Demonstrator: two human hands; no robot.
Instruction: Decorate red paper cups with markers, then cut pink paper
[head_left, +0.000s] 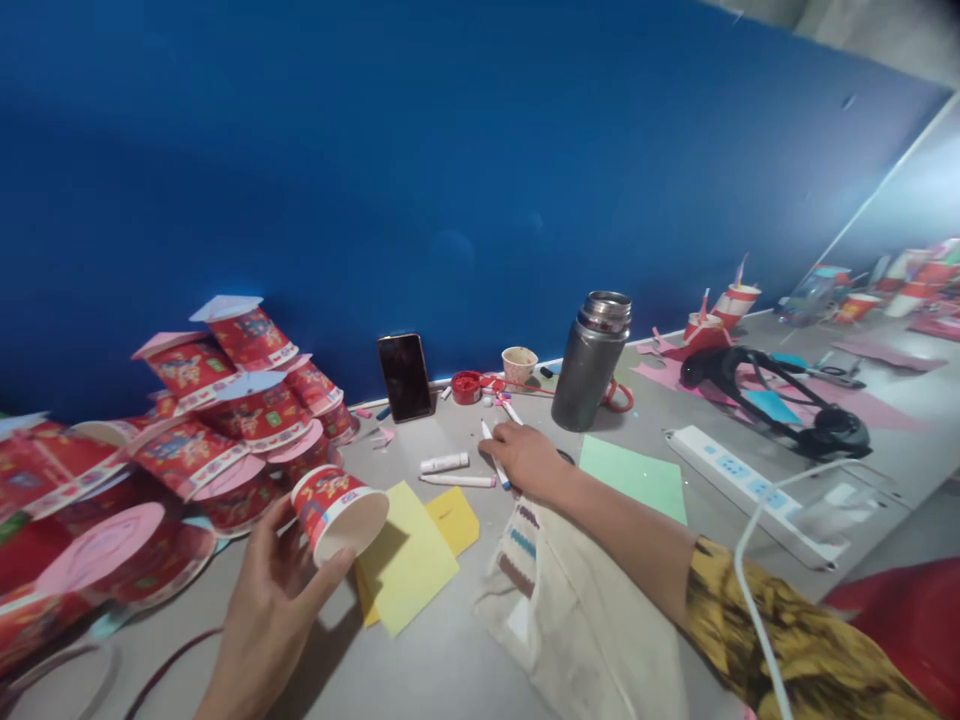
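Has a beige cloth bag nearest, lying under the right forearm. Holds a red paper cup in the left hand, up over the left edge of a pale yellow sheet, tipped sideways with the mouth turned toward the camera; keeps the thumb at the lower rim and the other fingers curled behind, partly hidden, closed around the wall. Reaches across the bag with the right hand, fingers bent and close together at a white marker with a blue end; touching it, though impossible to tell whether gripped or merely covered. Just left of that hand, see two more markers lying side by side; to the right, a green sheet and, beyond its edge, a white power strip. Farther off, find a heap of red cups layered with pink and pale blue paper on the left, and a black headset on the right. Along the blue partition, note an upright phone, a red tape roll, a small cup and an uncapped dark flask.
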